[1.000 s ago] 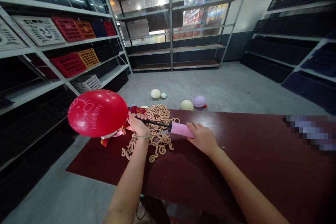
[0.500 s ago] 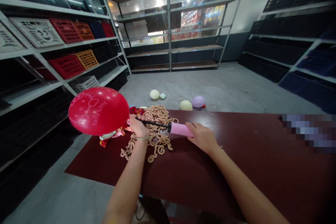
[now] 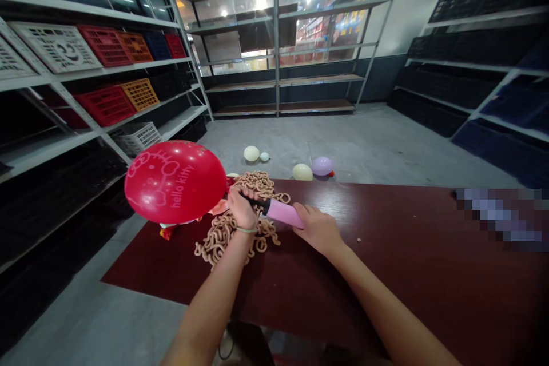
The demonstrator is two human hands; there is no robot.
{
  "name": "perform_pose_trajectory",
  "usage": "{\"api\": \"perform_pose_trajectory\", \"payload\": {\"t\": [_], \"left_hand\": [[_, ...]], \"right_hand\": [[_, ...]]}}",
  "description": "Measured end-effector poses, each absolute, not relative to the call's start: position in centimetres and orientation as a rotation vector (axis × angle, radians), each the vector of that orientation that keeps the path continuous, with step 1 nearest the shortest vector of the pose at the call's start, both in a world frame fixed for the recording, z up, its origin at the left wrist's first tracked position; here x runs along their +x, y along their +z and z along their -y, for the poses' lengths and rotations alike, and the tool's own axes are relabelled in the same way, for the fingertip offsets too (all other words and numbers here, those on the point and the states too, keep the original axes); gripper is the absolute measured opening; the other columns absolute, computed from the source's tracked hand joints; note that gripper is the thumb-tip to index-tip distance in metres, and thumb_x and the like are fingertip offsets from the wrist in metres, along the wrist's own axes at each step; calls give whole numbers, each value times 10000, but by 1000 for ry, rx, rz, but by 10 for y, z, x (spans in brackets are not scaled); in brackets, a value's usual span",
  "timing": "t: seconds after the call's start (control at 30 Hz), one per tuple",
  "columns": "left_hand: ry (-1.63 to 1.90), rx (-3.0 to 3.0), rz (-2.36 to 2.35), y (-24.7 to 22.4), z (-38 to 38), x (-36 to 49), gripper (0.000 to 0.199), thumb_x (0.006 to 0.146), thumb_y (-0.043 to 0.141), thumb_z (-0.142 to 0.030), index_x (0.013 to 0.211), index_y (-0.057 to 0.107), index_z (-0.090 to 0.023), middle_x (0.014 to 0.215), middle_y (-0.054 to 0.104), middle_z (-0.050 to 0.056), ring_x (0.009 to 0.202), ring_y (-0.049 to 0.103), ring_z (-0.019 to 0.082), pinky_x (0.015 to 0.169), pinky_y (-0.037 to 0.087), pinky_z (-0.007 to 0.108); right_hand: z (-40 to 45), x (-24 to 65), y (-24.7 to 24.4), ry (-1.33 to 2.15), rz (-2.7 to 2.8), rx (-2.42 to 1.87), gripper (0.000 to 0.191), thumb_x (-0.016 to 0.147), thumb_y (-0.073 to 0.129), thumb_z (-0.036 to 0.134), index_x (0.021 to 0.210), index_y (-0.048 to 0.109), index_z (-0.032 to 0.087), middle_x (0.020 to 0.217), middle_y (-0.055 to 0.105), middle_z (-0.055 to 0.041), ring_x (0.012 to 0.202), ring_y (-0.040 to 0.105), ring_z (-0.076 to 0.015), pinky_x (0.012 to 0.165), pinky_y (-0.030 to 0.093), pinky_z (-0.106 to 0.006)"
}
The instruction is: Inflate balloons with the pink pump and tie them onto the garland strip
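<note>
Head view: L hand [image 3: 242, 210] in a tight fist, holding red balloon [image 3: 174, 182] w/ neck hidden inside fist, plus black nozzle of pink hand pump [image 3: 283, 213]. R hand [image 3: 318, 230] has fingers curved over pump barrel, light hold. Tan looped strands [image 3: 227, 243] under hands on dark red table [image 3: 429, 297]. Upper left: red crate [image 3: 105, 106], orange crate [image 3: 140, 94], white crate [image 3: 55, 47] on metal shelves [image 3: 141, 66], contents can't tell. Right edge: pixelated patch [image 3: 500, 218], can't make out.

Colour log | left of my left hand [image 3: 242, 211]: red balloon [image 3: 171, 194], white Hello Kitty line print [image 3: 182, 186] | right of grip: pink pump barrel [image 3: 283, 213], black nozzle [image 3: 256, 201] | below grip: tan looped coils [image 3: 218, 246] | beyond grip: pale yellow balloon [image 3: 302, 172], lilac balloon [image 3: 322, 166] | under grip: dark maroon tabletop [image 3: 412, 274]
</note>
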State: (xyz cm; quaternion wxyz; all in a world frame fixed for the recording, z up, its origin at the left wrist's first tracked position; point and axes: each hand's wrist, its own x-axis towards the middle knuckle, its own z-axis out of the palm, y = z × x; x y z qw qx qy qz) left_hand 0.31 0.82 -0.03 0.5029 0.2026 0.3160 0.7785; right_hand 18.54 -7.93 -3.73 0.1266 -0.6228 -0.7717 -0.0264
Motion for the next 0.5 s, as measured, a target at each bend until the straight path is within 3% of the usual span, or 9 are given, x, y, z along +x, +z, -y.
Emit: {"api": "perform_pose_trajectory", "payload": {"t": [0.27,0.5], "left_hand": [[2071,311,-792,14,-22,-48,127,792,426,-145,714,343,-201,576,334,-73,444,336,63,459,256,212],[1884,393,-762,-1,-7,4,199,872,437,-224,700,339,-214,558,330,-60,431,333,86,438,260,227]], "right_hand": [[75,211,-31,-239,2281,-1797,463,859,576,331,1306,495,240,1089,635,-64,967,554,-234,656,331,-300],[85,171,-31,-178,2189,-1895,478,856,591,337,1312,477,246,1078,641,-80,944,566,-225,626,327,-285]]}}
